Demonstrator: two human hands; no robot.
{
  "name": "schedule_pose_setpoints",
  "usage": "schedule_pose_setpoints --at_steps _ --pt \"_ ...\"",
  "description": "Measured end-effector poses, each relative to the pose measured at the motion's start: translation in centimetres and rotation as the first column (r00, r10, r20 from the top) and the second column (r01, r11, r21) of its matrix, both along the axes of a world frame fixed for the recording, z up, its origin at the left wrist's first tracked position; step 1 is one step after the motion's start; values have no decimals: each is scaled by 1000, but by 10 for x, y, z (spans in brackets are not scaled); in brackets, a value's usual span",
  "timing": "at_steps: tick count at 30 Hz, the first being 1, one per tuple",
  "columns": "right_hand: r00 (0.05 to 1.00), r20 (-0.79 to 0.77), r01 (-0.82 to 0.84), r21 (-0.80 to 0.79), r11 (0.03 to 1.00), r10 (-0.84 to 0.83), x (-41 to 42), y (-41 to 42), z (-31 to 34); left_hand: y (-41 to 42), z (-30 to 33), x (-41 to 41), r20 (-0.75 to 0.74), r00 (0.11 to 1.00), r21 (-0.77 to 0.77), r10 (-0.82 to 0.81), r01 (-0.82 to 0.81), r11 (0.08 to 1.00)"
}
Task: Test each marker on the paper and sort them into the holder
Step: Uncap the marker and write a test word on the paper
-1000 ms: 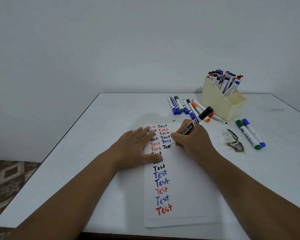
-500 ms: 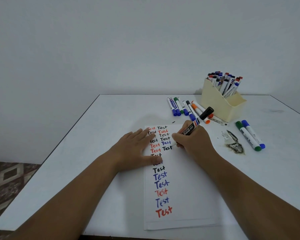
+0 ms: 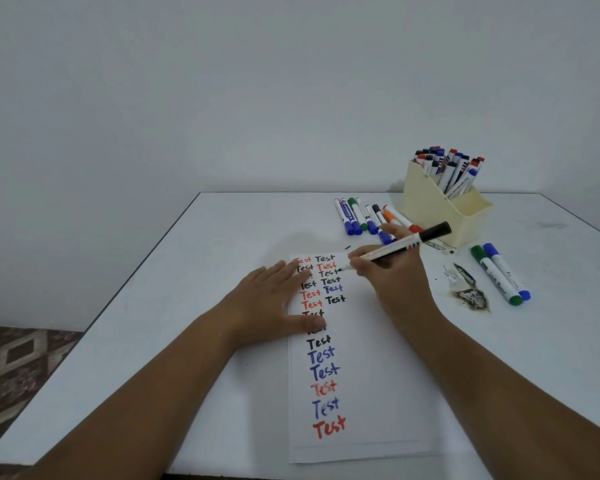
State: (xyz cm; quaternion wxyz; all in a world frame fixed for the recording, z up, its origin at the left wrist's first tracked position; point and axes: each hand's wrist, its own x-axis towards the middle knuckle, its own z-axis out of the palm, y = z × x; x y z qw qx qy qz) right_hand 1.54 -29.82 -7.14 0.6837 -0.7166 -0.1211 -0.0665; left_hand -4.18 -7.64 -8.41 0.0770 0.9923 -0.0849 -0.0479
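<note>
The right hand [image 3: 392, 271] is gripping a black-capped marker [image 3: 400, 250] in closed fingers, tip touching the paper [image 3: 378, 358]. The left hand [image 3: 274, 299] is lying flat, fingers spread, on the paper's edge. Loose markers [image 3: 361, 216] are lying on the worktop [image 3: 187, 306] beside the holder [image 3: 440, 216].

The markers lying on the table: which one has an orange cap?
The orange-capped marker in the row beside the holder; its neighbours are blue, green or black.

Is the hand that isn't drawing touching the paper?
Touching. The head view shows the left hand lying flat with its fingers and thumb spread over the left edge of the white paper sheet, covering parts of the written words.
</note>
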Motion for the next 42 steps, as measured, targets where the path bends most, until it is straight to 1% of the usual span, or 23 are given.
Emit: schedule_pose_setpoints --at_steps 2,4,6,7,9,11,13,14,16,18,19,21,24,26,28,31,33,35,36,37,39,40,42 --pt "999 26 39 -39 998 -38 -2 0 1 -1 1 -1 10 1000 -15 1 -1 1000" --pt "994 92 78 -203 976 -61 -1 0 -1 -2 3 -3 38 999 -51 15 -13 999" --pt "953 296 188 -428 884 -60 2 0 -8 -4 5 -6 81 995 -149 60 -47 988" --pt "896 441 294 -507 810 -50 4 0 -11 -4 6 -8 101 991 -226 86 -61 972" --pt "744 668 500 -556 664 -2 6 -2 -17 -3 7 -11 167 980 -391 112 -38 919" --pt "632 774 623 -527 578 24 5 -3 -18 -1 7 -16 337 933 -452 127 42 891" --pt "584 810 672 -516 532 48 4 -4 -20 0 5 -17 535 834 -404 134 114 907" --pt "581 812 675 -521 522 58 3 -3 -20 -1 5 -17 612 780 -372 133 135 918" --pt "590 804 663 -537 522 78 2 -2 -20 -3 7 -14 709 696 -301 113 154 941" --pt "601 793 646 -558 521 105 1 -1 -21 -5 7 -8 781 624 -134 11 150 980" --pt "599 791 642 -565 519 120 1 -1 -22 -6 6 -4 792 608 -41 -56 144 989" --pt "589 794 638 -570 518 149 0 -1 -21 -7 2 0 752 650 36 -107 122 992" --pt "597 781 625 -596 505 182 -3 2 -18 -10 2 -2 661 745 30 -93 99 995" --pt "613 769 619 -611 494 182 -4 3 -17 -13 5 -5 555 828 4 -77 89 996" --pt "621 764 613 -613 498 176 -4 3 -17 -13 7 -6 488 873 -50 -21 51 997" --pt "611 771 606 -601 520 179 -4 2 -17 -11 11 -6 483 873 -138 72 -6 990" --pt "614 775 616 -587 525 146 -4 3 -17 -10 13 -10 399 906 -298 140 -17 954" --pt "636 768 619 -566 544 75 -1 1 -17 -11 12 -14 316 920 -504 232 -44 863" --pt "672 739 577 -559 596 42 0 1 -17 -10 11 -13 309 916 -553 255 -45 832" --pt "745 667 478 -556 680 21 -1 -1 -13 -10 8 -12 310 912 -575 269 -45 817" --pt "892 451 211 -486 848 36 -4 -3 -7 -9 6 -8 293 910 -588 293 -70 806" --pt "928 370 122 -420 899 47 -7 -3 -4 -8 7 -8 259 917 -600 303 -93 794" --pt "953 301 48 -273 961 39 -11 -3 -2 -9 10 -9 186 929 -618 320 -142 773"
